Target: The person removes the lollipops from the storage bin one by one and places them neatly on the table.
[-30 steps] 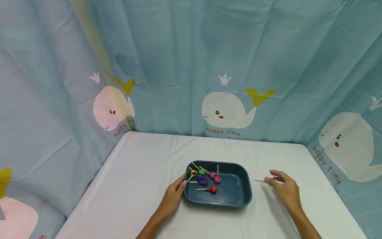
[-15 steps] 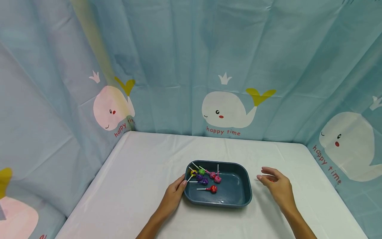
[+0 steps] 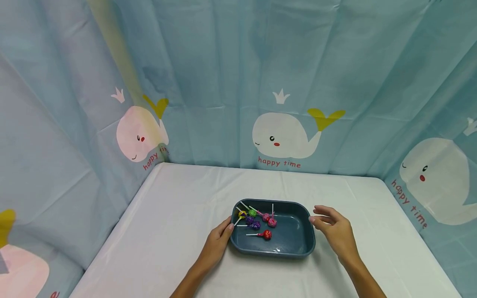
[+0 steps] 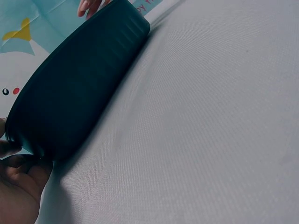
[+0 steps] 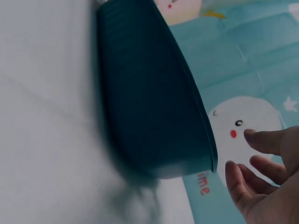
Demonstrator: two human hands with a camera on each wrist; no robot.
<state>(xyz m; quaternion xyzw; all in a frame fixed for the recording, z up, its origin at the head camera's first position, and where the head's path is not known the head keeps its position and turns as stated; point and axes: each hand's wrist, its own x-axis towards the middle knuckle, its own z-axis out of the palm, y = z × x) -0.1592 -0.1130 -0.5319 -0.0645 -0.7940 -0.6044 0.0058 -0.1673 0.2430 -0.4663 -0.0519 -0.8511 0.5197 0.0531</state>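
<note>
The blue tray (image 3: 290, 236) sits on the white table (image 3: 179, 223) between the two hands, its left end in the left hand (image 3: 215, 244) and its right end just beside the right hand (image 3: 338, 236). Inside it, the yellow lollipop (image 3: 242, 214) lies in the far left corner with the green lollipop (image 3: 252, 212) beside it on the right; the purple lollipops (image 3: 256, 225) are a little nearer, the pink lollipops (image 3: 272, 222) further right, and the red lollipop (image 3: 267, 234) lies at the near side, its stick pointing left. The left hand grips the tray by its left rim, the forearm slanting in from the near edge. The right hand is raised at the right rim, fingers bent and pointing left; whether they pinch anything cannot be told. From the head, the right fingertips seem to meet the rim, but the right wrist view shows a gap between them and the tray. The left wrist view shows the left fingers bent against the tray's end and its outer wall, while both wrist views hide the lollipops behind the walls
</note>
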